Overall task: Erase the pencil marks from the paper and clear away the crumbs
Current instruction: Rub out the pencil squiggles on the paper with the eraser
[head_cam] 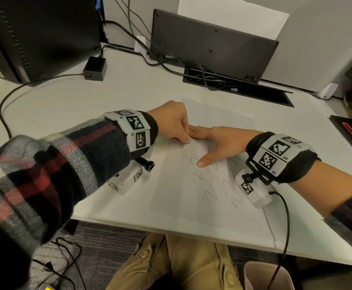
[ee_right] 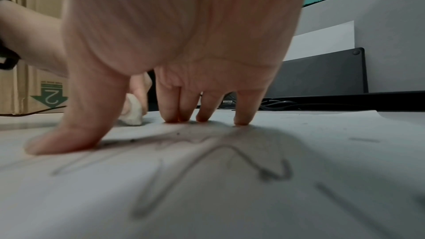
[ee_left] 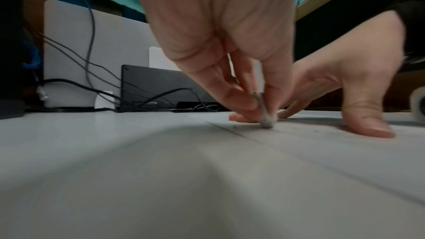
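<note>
Your right hand's fingertips (ee_right: 241, 121) and thumb press flat on the paper (ee_right: 230, 197), splayed and straight, gripping nothing. That spread looks meant to pin the sheet so it cannot slide or buckle under rubbing. Just past the thumb, left of centre in the right wrist view, the eraser (ee_right: 132, 114) shows as a worn white lump touching the sheet.

Your left hand (head_cam: 172, 122) pinches that eraser between thumb and curled fingers, holding it low near its working end, which I judge gives firm pressure and short strokes. In the left wrist view its greyed tip (ee_left: 266, 122) meets the paper close to the sheet's left edge, with your right hand (head_cam: 223, 141) planted right beside it, the fingertips nearly touching your knuckles.

Pencil marks (head_cam: 210, 174), zigzag scribbles, fill the middle and lower right of the sheet in the head view, partly under your right palm and wrist. The part of the sheet above your hands looks almost clean, so erasing seems early to midway. Dark crumbs (ee_right: 178, 134) lie scattered near your fingertips, not yet swept off.

Beyond the sheet, the white desk (head_cam: 66, 105) carries cables and a black power brick (head_cam: 95, 68) at upper left.
</note>
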`<state>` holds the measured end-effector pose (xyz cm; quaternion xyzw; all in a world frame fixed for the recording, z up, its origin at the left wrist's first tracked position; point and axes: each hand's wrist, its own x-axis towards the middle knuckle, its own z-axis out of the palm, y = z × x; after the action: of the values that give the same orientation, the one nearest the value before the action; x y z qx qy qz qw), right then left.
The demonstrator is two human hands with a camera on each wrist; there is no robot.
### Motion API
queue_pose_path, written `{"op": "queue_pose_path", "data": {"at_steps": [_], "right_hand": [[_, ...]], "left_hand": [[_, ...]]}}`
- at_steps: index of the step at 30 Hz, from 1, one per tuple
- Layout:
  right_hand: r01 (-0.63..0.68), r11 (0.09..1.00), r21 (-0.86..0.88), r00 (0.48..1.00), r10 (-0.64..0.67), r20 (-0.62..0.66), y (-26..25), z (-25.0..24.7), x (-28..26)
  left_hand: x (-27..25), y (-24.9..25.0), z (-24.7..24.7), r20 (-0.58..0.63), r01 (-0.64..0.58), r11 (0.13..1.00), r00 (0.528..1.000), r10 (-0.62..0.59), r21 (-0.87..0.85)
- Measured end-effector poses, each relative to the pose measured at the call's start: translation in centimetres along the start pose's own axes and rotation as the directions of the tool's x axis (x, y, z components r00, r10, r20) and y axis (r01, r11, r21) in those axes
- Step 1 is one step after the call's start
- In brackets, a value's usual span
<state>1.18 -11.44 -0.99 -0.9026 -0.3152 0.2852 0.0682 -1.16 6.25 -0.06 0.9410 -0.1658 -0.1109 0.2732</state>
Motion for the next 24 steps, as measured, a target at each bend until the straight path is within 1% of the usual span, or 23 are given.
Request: {"op": "queue_pose_path", "data": {"at_steps": [1,5,6,9,11,13,16,17,20,21,24], "right_hand": [[-0.003,1.000,0.002,1.000,0.003,0.000,0.0,0.0,0.0],[0.003,1.000,0.001,1.000,-0.003,-0.016,0.1,-0.1,0.0],[0.003,1.000,0.001,1.000,-0.003,-0.012,0.1,-0.1,-0.1],[-0.013,1.000,0.009,1.000,0.013,0.005,0.4,-0.3,-0.2],[-0.021,1.000,0.017,1.000,0.021,0.005,0.6,-0.4,-0.2],[-0.019,0.999,0.026,1.000,0.019,0.002,0.6,-0.4,-0.2],[-0.010,0.999,0.036,1.000,0.010,0.005,0.5,-0.4,-0.3],[-0.010,0.999,0.040,1.000,0.010,0.010,0.5,-0.4,-0.3],[-0.012,0.999,0.044,1.000,0.012,0.014,0.5,-0.4,-0.3],[-0.012,0.999,0.046,1.000,0.011,0.012,0.4,-0.4,-0.3],[-0.002,0.999,0.044,1.000,0.002,-0.004,0.4,-0.4,-0.4]], "left_hand": [[0.0,0.0,0.0,-0.009,0.008,1.000,1.000,-0.008,0.002],[-0.5,0.5,0.3,0.134,-0.023,1.000,0.991,0.025,-0.017],[-0.5,0.5,0.3,0.130,-0.026,1.000,0.991,0.027,-0.014],[0.2,0.1,-0.1,0.022,0.003,1.000,1.000,-0.003,-0.003],[0.7,0.1,-0.1,-0.012,0.025,1.000,1.000,-0.026,-0.010],[0.7,0.4,0.1,0.009,0.018,1.000,1.000,-0.017,-0.011],[0.2,0.8,0.5,0.118,-0.036,0.999,0.992,0.037,-0.012],[0.3,0.8,0.5,0.115,-0.038,0.999,0.993,0.039,-0.013],[0.7,0.6,0.2,0.001,-0.010,1.000,1.000,0.010,0.001],[0.7,0.6,0.2,0.009,-0.010,1.000,1.000,0.010,0.001],[0.2,1.0,0.7,0.122,-0.047,0.999,0.991,0.048,-0.012]]}}
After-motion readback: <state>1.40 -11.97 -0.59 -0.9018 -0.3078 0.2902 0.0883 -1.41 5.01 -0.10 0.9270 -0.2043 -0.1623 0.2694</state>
